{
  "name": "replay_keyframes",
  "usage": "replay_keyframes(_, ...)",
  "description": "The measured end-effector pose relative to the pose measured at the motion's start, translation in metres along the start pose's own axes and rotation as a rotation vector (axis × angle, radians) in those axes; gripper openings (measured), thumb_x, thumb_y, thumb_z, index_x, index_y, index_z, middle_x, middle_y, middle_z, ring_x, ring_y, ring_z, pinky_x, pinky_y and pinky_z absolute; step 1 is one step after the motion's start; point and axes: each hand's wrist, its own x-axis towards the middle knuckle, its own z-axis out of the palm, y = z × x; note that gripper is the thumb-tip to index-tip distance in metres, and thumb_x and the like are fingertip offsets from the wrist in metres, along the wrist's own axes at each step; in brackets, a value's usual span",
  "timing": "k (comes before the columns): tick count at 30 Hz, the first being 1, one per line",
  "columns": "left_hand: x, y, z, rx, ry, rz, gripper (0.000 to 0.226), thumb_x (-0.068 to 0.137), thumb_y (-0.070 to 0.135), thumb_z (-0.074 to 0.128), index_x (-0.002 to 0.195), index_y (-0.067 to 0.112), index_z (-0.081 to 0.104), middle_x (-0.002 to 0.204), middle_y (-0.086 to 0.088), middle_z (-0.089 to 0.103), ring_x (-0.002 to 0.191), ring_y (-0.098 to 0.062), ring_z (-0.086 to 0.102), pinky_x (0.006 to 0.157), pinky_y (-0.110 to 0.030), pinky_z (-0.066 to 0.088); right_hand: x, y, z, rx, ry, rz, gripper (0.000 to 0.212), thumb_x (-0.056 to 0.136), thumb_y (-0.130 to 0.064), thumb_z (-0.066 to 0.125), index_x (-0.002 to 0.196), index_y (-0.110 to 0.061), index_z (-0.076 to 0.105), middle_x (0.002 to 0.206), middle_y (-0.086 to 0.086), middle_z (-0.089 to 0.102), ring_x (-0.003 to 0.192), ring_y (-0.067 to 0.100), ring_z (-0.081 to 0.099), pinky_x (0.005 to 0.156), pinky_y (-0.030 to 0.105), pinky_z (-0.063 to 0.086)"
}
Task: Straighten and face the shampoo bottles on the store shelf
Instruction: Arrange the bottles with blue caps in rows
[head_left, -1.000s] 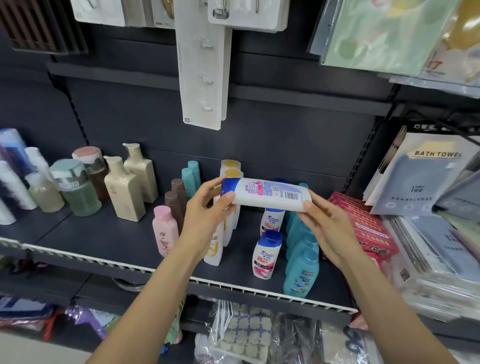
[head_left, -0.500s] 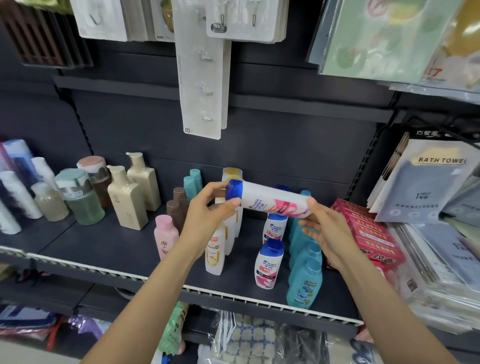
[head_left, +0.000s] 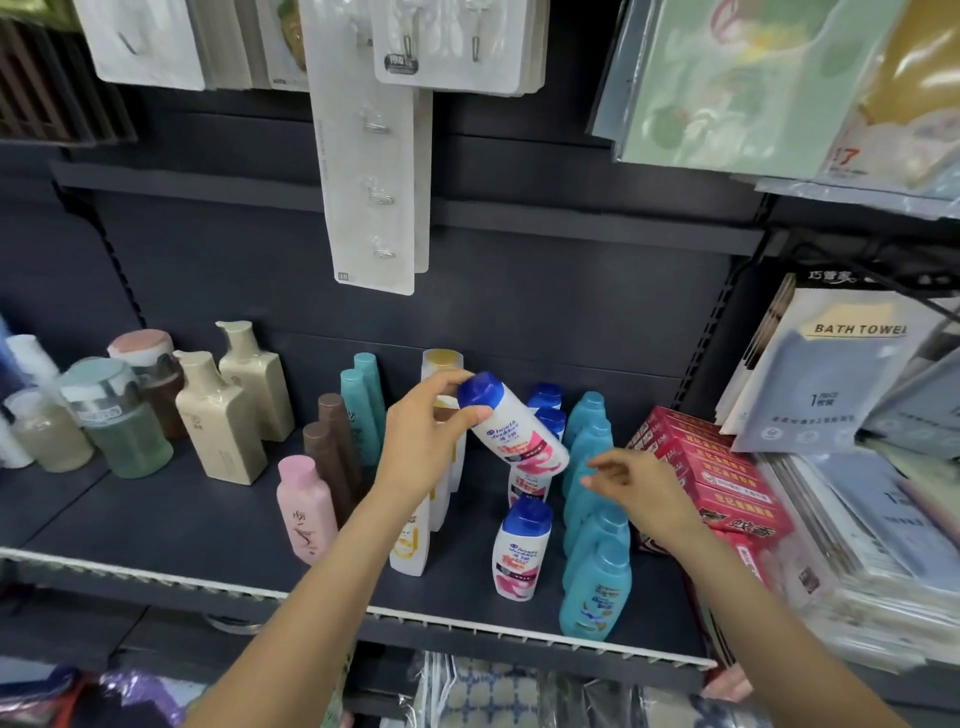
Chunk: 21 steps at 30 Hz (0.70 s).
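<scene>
White plastic with a blue cap and a pink swirl on the label — that is the shampoo bottle you have in your left hand, pinched near the cap between thumb and fingers. It hangs tilted in the air, cap up and to the left, base down toward the row of matching white bottles on the dark shelf. Your right hand is just beside the base, fingers loosely spread, holding nothing.

To do this step well, bring the base upright before it comes down, and let the right hand steady the bottom so it does not knock the bottles under it. Aim for the gap in the white row, behind the front bottle, and turn the pink label to the aisle — it already looks out at you.

The label script looks like "head & shoulders", though it is blurred; the same mark sits on the front bottle. To the right stands a line of teal bottles, their print too small to read. Beyond them lie red boxes with Chinese characters, and packs marked "BATH TOWEL". To the left stands a pink bottle.
</scene>
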Motion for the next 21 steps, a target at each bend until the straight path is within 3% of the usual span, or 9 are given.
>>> replay_keyframes(3,0.009,-0.006,0.014,0.124,-0.077,0.058,0.036,0.081,0.019,0.072,0.116,0.014,0.062,0.099,0.004,0.061,0.076,-0.006,0.06,0.071,-0.008,0.045,0.003,0.006,-0.005,-0.182,-0.1,-0.005,0.036,0.081,-0.017,0.073,0.115,-0.008,0.065,0.112,0.006,0.066,0.098,0.012,0.06,0.085,0.018,0.044)
replay_keyframes(5,0.016,-0.012,0.027,0.214,-0.167,0.089,0.038,0.081,0.02,0.072,0.116,0.012,0.062,0.099,0.001,0.061,0.08,-0.017,0.061,0.079,-0.022,0.05,0.005,0.007,-0.007,-0.256,-0.134,-0.001,0.035,0.081,-0.016,0.074,0.114,-0.008,0.066,0.113,0.005,0.066,0.101,0.013,0.06,0.088,0.019,0.044)
replay_keyframes(8,0.025,-0.026,0.045,0.33,-0.283,0.093,0.039,0.079,0.02,0.074,0.115,0.013,0.062,0.099,-0.006,0.063,0.082,-0.016,0.056,0.084,-0.035,0.049,0.007,0.009,-0.008,-0.294,-0.143,0.013,0.032,0.079,-0.014,0.075,0.11,-0.009,0.067,0.111,0.004,0.067,0.094,0.01,0.057,0.086,0.018,0.044)
replay_keyframes(16,0.024,-0.053,0.077,0.445,-0.496,0.0,0.044,0.077,0.019,0.075,0.118,0.011,0.062,0.109,-0.008,0.064,0.095,-0.019,0.058,0.08,-0.019,0.038,0.008,0.017,-0.005,-0.289,-0.197,0.023,0.021,0.08,-0.016,0.075,0.099,-0.009,0.072,0.102,0.003,0.07,0.09,0.01,0.062,0.085,0.021,0.048)
replay_keyframes(21,0.023,-0.06,0.088,0.484,-0.589,-0.059,0.045,0.077,0.02,0.076,0.119,0.013,0.061,0.101,-0.002,0.059,0.089,-0.016,0.053,0.078,-0.021,0.039,0.007,0.018,-0.003,-0.288,-0.171,0.021,0.018,0.08,-0.017,0.075,0.096,-0.009,0.073,0.1,0.003,0.071,0.087,0.011,0.062,0.084,0.023,0.049)
